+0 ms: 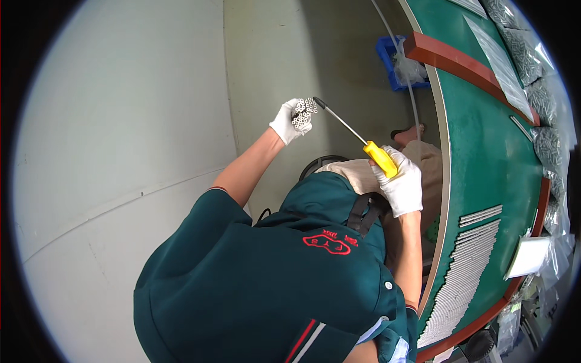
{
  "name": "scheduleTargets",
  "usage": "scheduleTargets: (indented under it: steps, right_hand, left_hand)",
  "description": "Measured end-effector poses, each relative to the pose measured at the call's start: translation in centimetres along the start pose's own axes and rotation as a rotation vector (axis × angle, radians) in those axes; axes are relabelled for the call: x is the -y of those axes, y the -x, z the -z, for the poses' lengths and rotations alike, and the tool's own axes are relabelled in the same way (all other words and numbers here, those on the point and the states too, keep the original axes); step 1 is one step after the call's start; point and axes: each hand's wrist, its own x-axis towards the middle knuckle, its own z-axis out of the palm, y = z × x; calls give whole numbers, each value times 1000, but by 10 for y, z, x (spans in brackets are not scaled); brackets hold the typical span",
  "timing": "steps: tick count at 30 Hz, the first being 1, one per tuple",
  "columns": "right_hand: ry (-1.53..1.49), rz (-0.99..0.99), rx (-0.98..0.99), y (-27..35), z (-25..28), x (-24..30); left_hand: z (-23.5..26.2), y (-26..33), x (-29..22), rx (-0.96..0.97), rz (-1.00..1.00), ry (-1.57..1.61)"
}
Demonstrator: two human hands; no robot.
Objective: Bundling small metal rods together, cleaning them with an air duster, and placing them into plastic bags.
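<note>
My left hand (pixel 283 124), in a white glove, is wrapped round a bundle of thin metal tubes (pixel 304 115), held out in front of me. The tubes' hollow ends face up toward the view. In my gloved right hand (pixel 404 185) is a screwdriver-like tool (pixel 380 158) with a yellow handle, a thin metal shaft and a thicker black tip. The shaft slants up and left. Its black tip is at the upper right edge of the bundle; whether it touches a tube I cannot tell.
At my right stands a table with a green top (pixel 484 145) and red-brown strips (pixel 457 63). Many metal tubes (pixel 463 281) lie there in a row. Clear bags of small metal parts (pixel 523 54) line its far side. A blue crate (pixel 387 57) is beyond; a pale wall (pixel 121 121) is left.
</note>
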Motion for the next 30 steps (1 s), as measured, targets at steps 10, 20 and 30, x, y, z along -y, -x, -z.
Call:
scheduleTargets:
  steps: [10, 20, 30]
  right_hand:
    - [262, 46, 168, -6, 20, 4]
    - [323, -81, 294, -10, 17, 11]
    - [256, -80, 257, -5, 19, 2]
  left_hand:
    - [48, 1, -26, -332, -170, -305]
    - [54, -8, -25, -352, -149, -426]
    - [51, -6, -26, -373, -166, -416]
